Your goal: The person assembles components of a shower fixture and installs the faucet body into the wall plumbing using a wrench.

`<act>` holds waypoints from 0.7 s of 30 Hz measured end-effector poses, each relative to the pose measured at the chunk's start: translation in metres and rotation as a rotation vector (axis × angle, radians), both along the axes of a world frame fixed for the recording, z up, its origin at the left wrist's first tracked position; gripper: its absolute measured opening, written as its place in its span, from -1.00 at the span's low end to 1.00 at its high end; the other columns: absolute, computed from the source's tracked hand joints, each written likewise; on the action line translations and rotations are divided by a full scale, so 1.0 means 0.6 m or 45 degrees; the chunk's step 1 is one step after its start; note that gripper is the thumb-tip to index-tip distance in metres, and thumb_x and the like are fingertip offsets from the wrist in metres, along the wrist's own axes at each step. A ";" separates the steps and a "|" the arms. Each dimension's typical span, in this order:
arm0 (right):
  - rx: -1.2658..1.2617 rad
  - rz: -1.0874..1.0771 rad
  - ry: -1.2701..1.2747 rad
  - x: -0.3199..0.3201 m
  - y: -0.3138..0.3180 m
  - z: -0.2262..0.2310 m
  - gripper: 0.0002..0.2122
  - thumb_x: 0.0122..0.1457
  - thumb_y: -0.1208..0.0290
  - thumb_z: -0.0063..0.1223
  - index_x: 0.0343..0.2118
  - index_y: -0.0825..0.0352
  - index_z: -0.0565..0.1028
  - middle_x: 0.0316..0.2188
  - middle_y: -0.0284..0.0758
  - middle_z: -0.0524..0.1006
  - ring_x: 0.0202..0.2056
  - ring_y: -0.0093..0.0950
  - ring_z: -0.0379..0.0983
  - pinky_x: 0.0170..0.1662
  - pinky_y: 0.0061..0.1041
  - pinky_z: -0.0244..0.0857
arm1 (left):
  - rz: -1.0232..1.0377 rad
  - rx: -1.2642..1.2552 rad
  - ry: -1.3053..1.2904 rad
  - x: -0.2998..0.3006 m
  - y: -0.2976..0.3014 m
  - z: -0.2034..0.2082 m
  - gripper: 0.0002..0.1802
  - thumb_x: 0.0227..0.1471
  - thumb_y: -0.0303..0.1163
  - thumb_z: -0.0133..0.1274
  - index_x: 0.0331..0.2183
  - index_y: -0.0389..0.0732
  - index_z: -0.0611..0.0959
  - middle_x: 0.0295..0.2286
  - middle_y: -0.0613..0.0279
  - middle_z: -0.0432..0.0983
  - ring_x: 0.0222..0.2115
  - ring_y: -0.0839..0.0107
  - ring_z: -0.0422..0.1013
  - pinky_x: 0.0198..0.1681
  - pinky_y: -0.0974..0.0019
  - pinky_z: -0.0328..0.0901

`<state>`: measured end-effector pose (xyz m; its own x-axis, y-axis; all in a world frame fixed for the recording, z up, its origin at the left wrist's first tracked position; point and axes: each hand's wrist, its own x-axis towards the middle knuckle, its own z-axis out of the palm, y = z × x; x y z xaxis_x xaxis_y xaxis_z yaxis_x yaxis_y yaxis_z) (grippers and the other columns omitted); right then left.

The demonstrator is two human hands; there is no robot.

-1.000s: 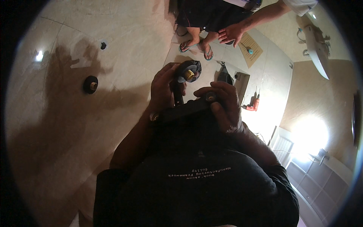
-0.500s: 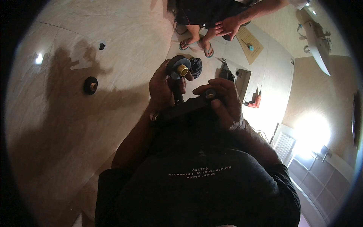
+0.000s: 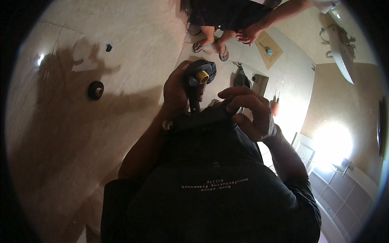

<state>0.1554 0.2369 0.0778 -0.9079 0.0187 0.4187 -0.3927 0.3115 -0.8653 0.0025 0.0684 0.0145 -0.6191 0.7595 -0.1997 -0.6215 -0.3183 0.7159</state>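
Observation:
A black mixer tap [image 3: 202,120] lies crosswise against my dark shirt, close to my body. From it rises a short black arm with a round black flange and a brass threaded end [image 3: 201,77]. Around this arm and flange my left hand [image 3: 175,92] is closed. My right hand [image 3: 254,111] has curled fingers and thumb at the tap's right end, hiding that end. A brass-coloured fitting [image 3: 167,125] shows at the tap's left end. Behind the flange a dark, crumpled-looking piece is partly hidden.
On the wall at left are a black flange with a brass stub [image 3: 96,90] and a small hole [image 3: 108,47]. Another person in sandals [image 3: 224,52] stands ahead. Beyond my hands lie a dark power tool [image 3: 240,76], a red drill [image 3: 274,107] and cardboard [image 3: 269,49]. A bright lamp [image 3: 334,141] shines at right.
My left hand and the flange have shifted slightly right. My right hand has moved right and curled over the tap's end, covering the round fitting. The other person's hand has moved a little.

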 end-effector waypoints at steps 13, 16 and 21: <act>0.741 0.295 -0.862 -0.064 0.045 0.139 -0.92 0.13 0.46 0.18 -0.36 0.34 0.58 -0.36 -0.25 0.61 -0.35 -0.31 0.60 -0.27 -0.33 0.49 | -0.056 -0.040 0.088 -0.004 0.019 0.008 -0.51 0.31 0.00 -0.27 -0.20 -0.26 0.51 -0.61 0.18 0.38 -0.68 0.43 0.29 -0.60 0.35 0.27; 1.125 0.256 -0.808 -0.065 0.027 0.157 -0.88 0.15 0.38 0.19 -0.37 0.32 0.60 -0.33 -0.23 0.59 -0.33 -0.24 0.57 -0.28 -0.29 0.47 | -0.046 -0.107 0.089 -0.002 0.017 0.013 -0.53 0.31 -0.01 -0.25 -0.20 -0.25 0.51 -0.57 0.21 0.40 -0.66 0.45 0.31 -0.60 0.35 0.28; 1.564 0.359 -0.918 -0.067 0.005 0.158 -0.89 0.16 0.41 0.13 -0.39 0.34 0.56 -0.38 -0.22 0.52 -0.30 -0.25 0.55 -0.20 -0.29 0.45 | -0.033 -0.118 0.053 -0.003 0.018 0.010 -0.55 0.30 -0.02 -0.23 -0.21 -0.23 0.52 -0.55 0.23 0.41 -0.64 0.47 0.32 -0.60 0.36 0.28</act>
